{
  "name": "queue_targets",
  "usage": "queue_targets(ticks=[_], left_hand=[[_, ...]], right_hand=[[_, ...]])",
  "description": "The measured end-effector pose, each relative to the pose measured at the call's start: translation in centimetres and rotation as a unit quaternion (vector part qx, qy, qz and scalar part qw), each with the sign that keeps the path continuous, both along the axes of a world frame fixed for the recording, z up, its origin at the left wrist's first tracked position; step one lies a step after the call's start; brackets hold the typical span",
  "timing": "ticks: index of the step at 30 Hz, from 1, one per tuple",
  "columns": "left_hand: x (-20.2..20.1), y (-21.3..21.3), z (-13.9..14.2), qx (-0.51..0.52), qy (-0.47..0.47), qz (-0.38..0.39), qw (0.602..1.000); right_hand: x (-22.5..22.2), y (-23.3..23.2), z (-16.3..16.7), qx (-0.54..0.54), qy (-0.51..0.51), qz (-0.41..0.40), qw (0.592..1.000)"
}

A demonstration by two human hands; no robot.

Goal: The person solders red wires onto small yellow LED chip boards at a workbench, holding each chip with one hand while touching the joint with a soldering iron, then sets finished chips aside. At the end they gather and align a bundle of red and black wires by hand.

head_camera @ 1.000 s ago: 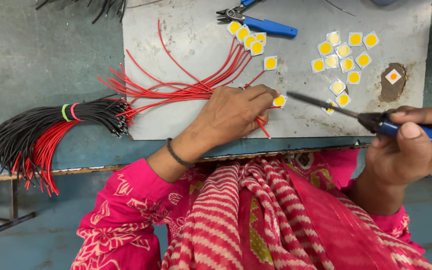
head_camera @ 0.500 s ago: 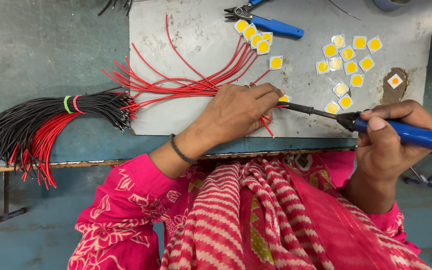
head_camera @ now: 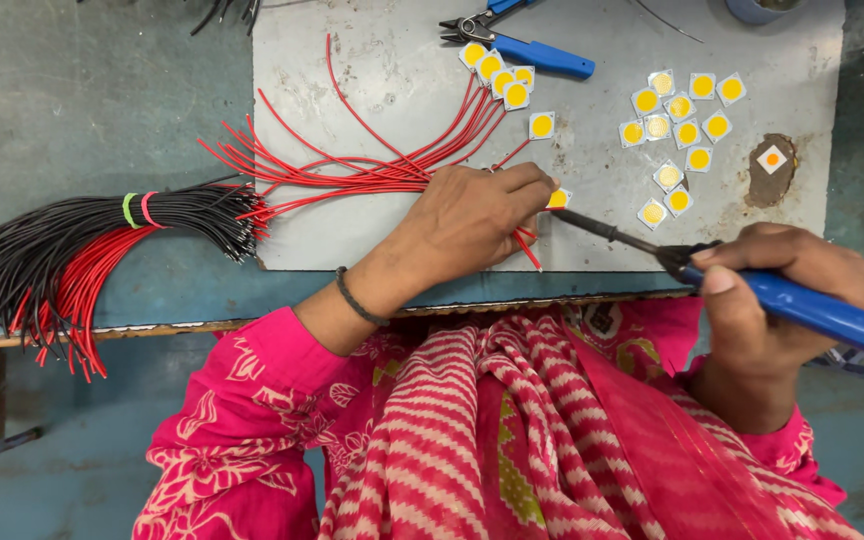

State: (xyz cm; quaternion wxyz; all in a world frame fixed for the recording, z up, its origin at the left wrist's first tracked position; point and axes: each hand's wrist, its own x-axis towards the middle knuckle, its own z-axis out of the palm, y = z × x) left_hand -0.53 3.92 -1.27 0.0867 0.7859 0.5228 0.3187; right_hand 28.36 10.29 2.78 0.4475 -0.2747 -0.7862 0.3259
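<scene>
Two hands: left hand point(head_camera: 472, 215) pins chip point(head_camera: 558, 198), right hand point(head_camera: 782, 300) angles soldering iron point(head_camera: 712, 268)

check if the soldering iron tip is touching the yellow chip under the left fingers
Touching: head view shows the soldering iron tip meeting the yellow chip pinned by the left hand.

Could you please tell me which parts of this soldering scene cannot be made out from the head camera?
- Yellow chip under the left hand: mostly covered by the fingertips, so the joint with the iron tip is hidden.
- Soldering iron in the right hand: its handle end is cut off by the right edge.
- Blue-handled pliers: one handle is cut off by the top edge.
</scene>
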Motion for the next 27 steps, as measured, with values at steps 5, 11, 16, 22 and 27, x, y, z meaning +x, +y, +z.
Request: queue_targets(ticks=[5,11,16,22,27], left_hand=[[0.0,-0.1,0.0,-0.001,0.006,0.0,1.0],[0.2,-0.2,0.0,0.003,0.012,0.009,1.0],[0.3,-0.1,0.0,0.013,0.014,0.009,1.0],[0.3,0.2,0.1,-0.006,0.009,0.001,1.0],[0.2,0.4,0.3,-0.012,0.011,-0.004,1.0]], right_hand=[[0.6,-0.4,-0.2,-0.005,-0.014,-0.033,0.999],[-0.5,0.0,-0.1,-0.011,-0.02,-0.023,0.999],[-1.1,0.2,0.3,-0.002,-0.015,-0.002,1.0],[-1.2,0.2,0.4,0.004,-0.031,0.0,1.0],[-0.4,-0.1,0.3,-0.006,-0.021,-0.006,1.0]])
